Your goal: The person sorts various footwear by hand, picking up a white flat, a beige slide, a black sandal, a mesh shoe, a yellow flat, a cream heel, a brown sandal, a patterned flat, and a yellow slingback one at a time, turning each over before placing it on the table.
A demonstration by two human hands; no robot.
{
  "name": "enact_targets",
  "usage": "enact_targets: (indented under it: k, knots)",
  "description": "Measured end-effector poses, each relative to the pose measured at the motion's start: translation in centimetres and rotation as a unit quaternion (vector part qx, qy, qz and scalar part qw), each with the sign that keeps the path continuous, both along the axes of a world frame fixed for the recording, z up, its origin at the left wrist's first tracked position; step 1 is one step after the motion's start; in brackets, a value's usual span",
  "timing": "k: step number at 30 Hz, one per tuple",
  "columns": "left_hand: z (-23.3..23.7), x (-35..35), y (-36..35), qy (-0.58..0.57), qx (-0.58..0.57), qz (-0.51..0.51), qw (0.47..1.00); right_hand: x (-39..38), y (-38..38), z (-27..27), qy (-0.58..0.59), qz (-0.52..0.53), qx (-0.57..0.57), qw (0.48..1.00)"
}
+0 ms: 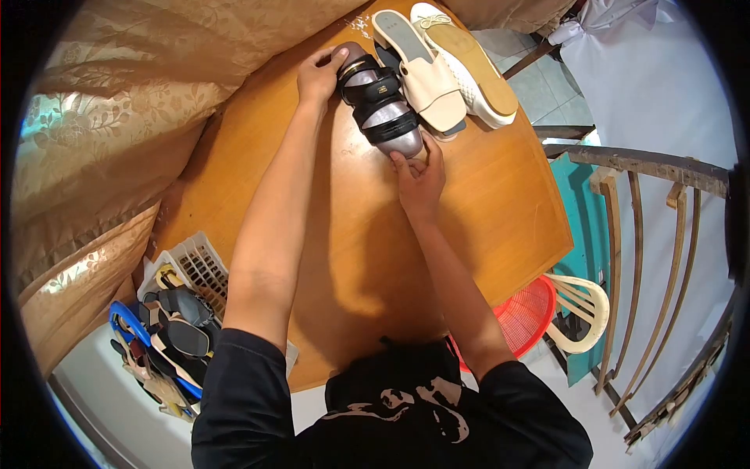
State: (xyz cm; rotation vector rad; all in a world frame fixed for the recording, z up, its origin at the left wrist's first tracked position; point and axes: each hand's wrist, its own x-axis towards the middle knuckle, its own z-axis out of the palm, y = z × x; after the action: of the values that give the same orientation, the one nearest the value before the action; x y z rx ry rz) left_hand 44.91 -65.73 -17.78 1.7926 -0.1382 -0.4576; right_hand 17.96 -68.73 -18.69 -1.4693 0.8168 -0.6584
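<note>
A black-strapped sandal (380,90) with a shiny grey-purple footbed lies at an angle close over the wooden table. My left hand (316,78) has its fingers and thumb closed on the far end of this sandal. At the near, rounded end, my right hand (422,178) pinches the edge between thumb and fingers. Just right of the sandal is a cream slide sandal (430,87) with a wide strap and grey insole. Beside that lies a white shoe (466,66) with a bow and a tan sole, turned on its side.
The brown wooden table (500,195) carries the footwear at its far side. A pale plastic basket (205,270) and a blue-rimmed container (121,313) of footwear stand at lower left. A red basket (531,309), cream plastic chair (590,313) and wooden rack (637,258) are right. Patterned curtains (141,102) hang left.
</note>
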Motion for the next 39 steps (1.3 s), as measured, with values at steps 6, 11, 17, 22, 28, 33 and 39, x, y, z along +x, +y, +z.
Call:
enact_targets:
  k: [6,11,17,22,28,33,39]
  knots:
    - [-0.4,-1.7,2.3,-0.053,0.014,-0.032,0.998,0.5,0.6,0.8,-0.037,-0.018,-0.003,0.999]
    - [-1.0,-6.1,6.1,-0.026,-0.018,-0.059,0.998,-0.3,0.2,0.3,-0.023,0.007,-0.004,1.0]
    - [4.8,-16.5,12.8,0.081,-0.121,-0.01,0.989,-5.3,3.7,3.3,0.025,0.053,-0.024,0.998]
    - [9.5,-30.3,21.5,0.119,-0.178,0.031,0.976,-14.0,9.3,5.4,-0.017,0.1,0.026,0.994]
    - [10.2,-45.3,34.7,0.133,-0.188,0.114,0.967,-23.0,13.2,8.5,-0.001,0.138,0.126,0.982]
    - [11.1,-51.8,43.1,0.07,-0.118,0.229,0.964,-23.9,17.7,10.3,0.044,0.288,0.078,0.953]
    - [13.9,-52.8,49.3,0.005,-0.138,0.292,0.946,-22.1,26.2,14.5,0.021,0.43,0.05,0.901]
